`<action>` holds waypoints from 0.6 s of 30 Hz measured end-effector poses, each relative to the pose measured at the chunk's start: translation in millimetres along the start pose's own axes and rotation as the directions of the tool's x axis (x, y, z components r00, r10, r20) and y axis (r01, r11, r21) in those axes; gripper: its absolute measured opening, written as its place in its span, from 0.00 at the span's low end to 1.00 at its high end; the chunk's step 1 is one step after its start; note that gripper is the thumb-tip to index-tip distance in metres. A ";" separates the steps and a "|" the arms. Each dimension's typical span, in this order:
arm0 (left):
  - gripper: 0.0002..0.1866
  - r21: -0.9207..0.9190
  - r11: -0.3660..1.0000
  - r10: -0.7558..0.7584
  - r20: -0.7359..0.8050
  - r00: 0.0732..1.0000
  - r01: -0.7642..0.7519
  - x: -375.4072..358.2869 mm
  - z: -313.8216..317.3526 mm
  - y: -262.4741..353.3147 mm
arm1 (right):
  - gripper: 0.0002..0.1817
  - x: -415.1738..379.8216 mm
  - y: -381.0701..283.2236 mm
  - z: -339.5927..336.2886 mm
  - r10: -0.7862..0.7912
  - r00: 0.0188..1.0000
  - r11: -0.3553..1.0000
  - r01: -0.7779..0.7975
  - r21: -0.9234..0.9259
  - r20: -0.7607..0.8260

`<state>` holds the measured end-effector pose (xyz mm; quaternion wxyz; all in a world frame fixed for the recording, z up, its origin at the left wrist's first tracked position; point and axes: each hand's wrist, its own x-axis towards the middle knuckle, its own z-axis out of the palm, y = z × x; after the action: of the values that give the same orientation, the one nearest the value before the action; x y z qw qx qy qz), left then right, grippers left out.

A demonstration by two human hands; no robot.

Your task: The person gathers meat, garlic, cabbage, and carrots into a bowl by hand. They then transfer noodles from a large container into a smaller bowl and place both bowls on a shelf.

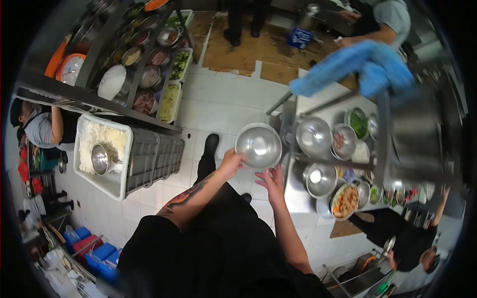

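Note:
In front of my body hangs a shiny metal bowl (259, 145), its hollow side facing up at me. My left hand (232, 164) is closed on its lower left rim. Just below the bowl, my right hand (271, 182) has its fingers spread, with fingertips right at the lower right edge. More metal bowls stand to the right of my hands, among them a large one (314, 137) and another (320, 180) nearer to me.
Left stands a white bin (127, 164) of pale powder with a metal scoop (101, 159). A rack of ingredient containers (114, 82) is beyond it. Right is a metal counter (298, 203) with food bowls; blue cloths (343, 64) hang above. Other people (392, 22) work around the room.

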<state>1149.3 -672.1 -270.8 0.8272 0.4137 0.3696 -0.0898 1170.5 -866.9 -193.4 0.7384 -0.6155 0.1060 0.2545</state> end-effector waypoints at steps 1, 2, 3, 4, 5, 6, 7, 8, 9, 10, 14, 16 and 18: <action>0.18 -0.018 1.000 -0.002 -0.020 1.000 0.001 -2.6 -17.7 10.4 | 0.22 34.9 26.0 2.0 0.017 1.000 1.000 -0.017 -0.012 0.017; 0.18 0.043 0.997 -0.068 0.109 0.992 0.064 -6.8 -32.1 33.4 | 0.23 84.3 71.4 -9.2 0.029 0.999 0.974 -0.021 -0.227 0.033; 0.19 0.111 0.987 -0.139 0.235 0.962 0.115 3.2 -51.1 58.0 | 0.24 124.1 96.7 -9.8 0.039 0.998 0.902 -0.014 -0.432 0.049; 0.20 0.202 0.973 -0.165 0.293 0.942 0.108 28.1 -77.6 82.5 | 0.24 150.7 96.8 2.9 0.050 0.997 0.897 -0.017 -0.442 0.064; 0.22 0.291 0.952 -0.202 0.348 0.915 0.100 56.1 -105.8 107.9 | 0.27 174.6 96.2 16.3 0.154 0.988 0.910 -0.147 -0.387 -0.013; 0.24 0.306 0.952 -0.079 0.308 0.948 -0.020 97.6 -138.7 127.6 | 0.30 199.5 99.8 35.6 0.258 0.962 0.909 -0.273 -0.316 -0.090; 0.22 0.352 0.930 0.037 0.201 0.979 -0.107 145.6 -174.5 149.2 | 0.30 222.2 106.9 53.7 0.267 0.960 0.903 -0.282 -0.323 -0.091; 0.19 0.430 0.888 0.180 0.008 0.984 -0.165 210.6 -216.4 160.1 | 0.28 242.1 111.6 69.8 0.273 0.954 0.915 -0.296 -0.275 -0.122; 0.16 0.569 0.798 0.353 -0.179 0.918 -0.196 251.9 -243.3 204.7 | 0.25 264.7 115.5 87.8 0.280 0.947 0.924 -0.310 -0.225 -0.155; 0.15 0.687 0.684 0.559 -0.277 0.782 -0.246 290.3 -273.2 248.6 | 0.25 288.4 118.4 108.1 0.291 0.943 0.917 -0.323 -0.235 -0.161; 0.21 0.777 0.472 0.869 -0.490 0.073 -0.416 415.9 -383.2 419.3 | 0.25 349.7 98.5 223.1 0.485 0.856 0.847 -0.510 -0.148 -0.177; 0.21 0.783 0.481 0.839 -0.542 -0.052 -0.395 432.3 -393.4 479.9 | 0.25 382.5 93.5 270.4 0.477 0.875 0.862 -0.483 -0.153 -0.080; 0.31 0.589 0.802 0.549 -0.792 0.266 0.098 438.8 -394.7 524.8 | 0.24 414.6 92.1 305.4 0.429 0.902 0.886 -0.411 -0.215 0.042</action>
<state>1487.5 30.0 -399.1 0.3002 0.6454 0.6736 0.1988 1427.6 -460.7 -399.7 0.6037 -0.6375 0.1775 0.4446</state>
